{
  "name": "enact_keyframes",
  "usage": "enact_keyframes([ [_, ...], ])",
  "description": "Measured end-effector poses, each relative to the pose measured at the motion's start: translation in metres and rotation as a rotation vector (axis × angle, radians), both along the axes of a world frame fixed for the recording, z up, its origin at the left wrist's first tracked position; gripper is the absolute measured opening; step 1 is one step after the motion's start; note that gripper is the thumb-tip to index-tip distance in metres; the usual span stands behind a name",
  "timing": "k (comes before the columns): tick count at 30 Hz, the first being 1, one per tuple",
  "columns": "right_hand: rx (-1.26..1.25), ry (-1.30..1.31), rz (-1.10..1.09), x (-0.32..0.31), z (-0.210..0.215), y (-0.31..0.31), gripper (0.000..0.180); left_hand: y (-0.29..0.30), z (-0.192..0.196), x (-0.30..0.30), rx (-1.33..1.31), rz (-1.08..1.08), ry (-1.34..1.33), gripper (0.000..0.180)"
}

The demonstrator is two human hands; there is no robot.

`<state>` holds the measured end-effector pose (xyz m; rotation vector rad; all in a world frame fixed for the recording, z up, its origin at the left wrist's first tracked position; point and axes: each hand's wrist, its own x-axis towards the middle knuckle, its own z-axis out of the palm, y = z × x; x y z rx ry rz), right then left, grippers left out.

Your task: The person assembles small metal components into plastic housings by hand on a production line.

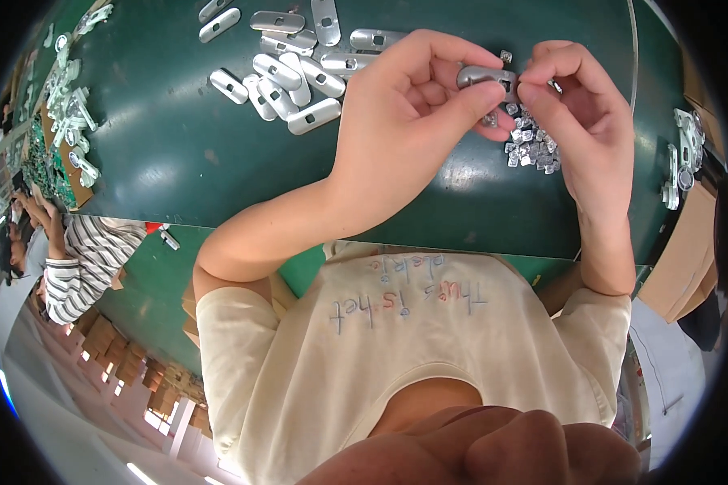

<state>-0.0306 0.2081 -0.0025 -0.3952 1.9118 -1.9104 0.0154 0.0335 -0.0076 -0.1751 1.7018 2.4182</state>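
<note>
above the green table, the left hand pinches a silver cover and the right hand pinches its other end, near a pile of little shiny bits

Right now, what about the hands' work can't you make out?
Head view: part of the held silver cover, behind the thumb of the left hand.
Head view: what the right hand grips, if anything, hidden by its own fingers.
Head view: fine detail of the small metal pieces, too small and overlapping.

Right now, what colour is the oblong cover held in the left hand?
The oblong cover is silver-grey; it shows best in the head view.
</note>
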Motion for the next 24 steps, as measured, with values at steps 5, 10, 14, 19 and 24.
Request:
enact_keyframes([
  [5,0.134,0.216,-0.103,0.007,0.006,-0.006,0.018,-0.009,-0.015,-0.003,0.223,0.051,-0.238,0.021],
  [10,0.524,0.903,0.093,0.016,0.017,-0.017,0.021,-0.007,-0.008,-0.005,0.381,0.132,-0.253,0.017],
  [14,0.566,0.911,0.071,0.019,0.013,-0.026,0.024,-0.007,-0.002,0.000,0.388,0.138,-0.300,0.018],
  [19,0.577,0.839,0.029,0.027,0.010,-0.035,0.024,-0.006,0.000,0.005,0.438,0.101,-0.314,0.022],
  [24,0.557,0.716,-0.013,0.030,0.011,-0.034,0.022,-0.004,0.001,0.006,0.581,0.120,-0.319,0.021],
])
